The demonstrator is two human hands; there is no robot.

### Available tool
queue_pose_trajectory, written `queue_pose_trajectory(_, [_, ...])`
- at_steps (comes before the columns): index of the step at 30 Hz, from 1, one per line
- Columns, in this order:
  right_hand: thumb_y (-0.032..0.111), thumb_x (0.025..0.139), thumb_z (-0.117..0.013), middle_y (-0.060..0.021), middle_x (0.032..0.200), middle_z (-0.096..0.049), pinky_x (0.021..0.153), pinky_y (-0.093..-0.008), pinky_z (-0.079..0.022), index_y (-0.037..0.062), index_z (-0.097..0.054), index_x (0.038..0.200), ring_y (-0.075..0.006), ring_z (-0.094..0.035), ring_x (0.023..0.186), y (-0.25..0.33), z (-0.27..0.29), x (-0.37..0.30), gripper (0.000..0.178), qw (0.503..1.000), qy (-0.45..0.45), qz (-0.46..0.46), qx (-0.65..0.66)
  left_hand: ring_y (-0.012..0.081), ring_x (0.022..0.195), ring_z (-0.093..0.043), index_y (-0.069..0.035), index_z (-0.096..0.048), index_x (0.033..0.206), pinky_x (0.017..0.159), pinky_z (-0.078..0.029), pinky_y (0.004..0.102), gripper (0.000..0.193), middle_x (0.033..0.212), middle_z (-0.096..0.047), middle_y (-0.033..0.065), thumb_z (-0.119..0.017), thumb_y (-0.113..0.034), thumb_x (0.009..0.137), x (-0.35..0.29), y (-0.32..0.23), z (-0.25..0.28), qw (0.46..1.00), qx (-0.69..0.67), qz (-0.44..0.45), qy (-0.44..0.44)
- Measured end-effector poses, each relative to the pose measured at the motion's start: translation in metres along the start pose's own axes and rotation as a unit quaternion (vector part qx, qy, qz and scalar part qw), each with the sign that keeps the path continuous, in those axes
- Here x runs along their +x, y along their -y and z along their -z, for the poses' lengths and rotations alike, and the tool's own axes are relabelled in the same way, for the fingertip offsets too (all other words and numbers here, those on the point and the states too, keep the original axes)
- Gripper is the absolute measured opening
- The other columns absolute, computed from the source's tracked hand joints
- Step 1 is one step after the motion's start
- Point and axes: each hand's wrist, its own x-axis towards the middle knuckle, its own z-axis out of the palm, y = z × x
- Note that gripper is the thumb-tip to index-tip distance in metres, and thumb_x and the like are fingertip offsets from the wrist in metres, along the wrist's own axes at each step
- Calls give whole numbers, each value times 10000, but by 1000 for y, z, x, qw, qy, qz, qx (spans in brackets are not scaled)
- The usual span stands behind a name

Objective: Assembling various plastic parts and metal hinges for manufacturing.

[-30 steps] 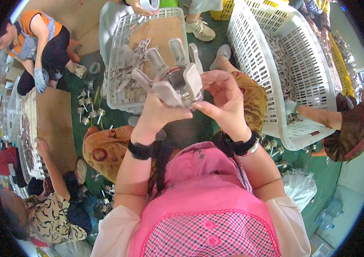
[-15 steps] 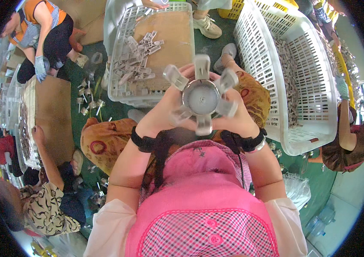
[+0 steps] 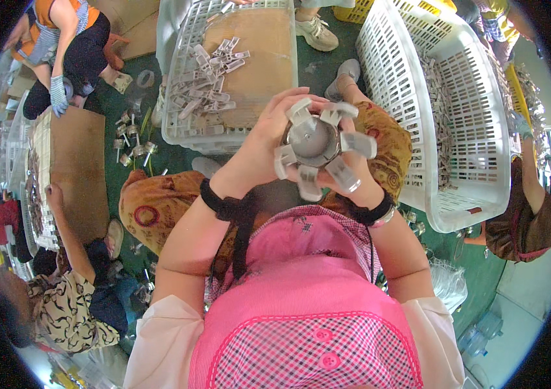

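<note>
Both my hands hold a grey round plastic hub [image 3: 314, 139] with several clip-like arms sticking out around it. My left hand [image 3: 259, 152] grips its left side, fingers curled over the top arms. My right hand [image 3: 359, 178] supports its lower right edge, mostly hidden behind the part. The hub faces up toward me, above my knees in patterned brown trousers.
A white slotted crate [image 3: 184, 129] with a cardboard liner and several grey clips stands ahead. A larger white crate [image 3: 476, 117] with more clips is at the right. Other people sit at the left and right; small parts lie on the green floor [image 3: 171, 159].
The hub has turned from a side view to face me and shifted slightly right. My hands have closed in around it from both sides.
</note>
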Motion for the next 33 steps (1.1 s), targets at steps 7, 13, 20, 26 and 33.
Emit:
queue_pose_trajectory(7, [135, 624, -794, -74, 1325, -442, 1016, -346, -353, 29, -330, 1349, -206, -464, 1191, 10, 15, -6, 867, 973, 41, -131, 183, 265, 1124, -477, 5, -410, 1271, 976, -360, 364, 813, 1206, -493, 170, -824, -311, 647, -2, -24, -8, 990, -88, 93, -57])
queue_pose_trajectory(13, [134, 688, -736, -85, 1270, -498, 979, -347, -401, 17, -346, 1341, -213, -488, 1175, 9, 6, -10, 770, 905, 32, -193, 377, 109, 748, -547, 17, -439, 1246, 677, -450, 266, 562, 945, -594, 55, -688, -196, 789, 0, -40, -14, 960, -167, 211, -78])
queue_pose_trajectory(20, [305, 700, -762, -63, 1273, -494, 1021, -396, -362, 60, -385, 1322, -228, -470, 1193, -7, -6, -19, 768, 912, 16, -181, 367, 138, 968, -537, 33, -424, 1262, 846, -414, 261, 569, 1080, -580, 117, -659, -223, 812, -3, -30, -7, 981, -98, 161, -54])
queue_pose_trajectory(26, [404, 782, -681, -75, 1311, -465, 1002, -416, -368, 88, -388, 1337, -233, -463, 1190, -10, -13, -7, 703, 899, 25, -118, 421, 189, 1269, -383, -67, -210, 1430, 1026, -331, 346, 871, 1403, -361, 121, -733, -206, 748, -18, -18, -20, 938, -222, 166, -208])
queue_pose_trajectory(33, [497, 771, -682, -53, 1332, -428, 1037, -381, -344, 100, -366, 1353, -215, -425, 1223, -4, -36, -5, 773, 911, -33, -116, 395, 227, 1296, -337, -94, -86, 1460, 1063, -305, 395, 1129, 1439, -273, 110, -819, -138, 602, -19, -19, -52, 815, -507, 163, -228])
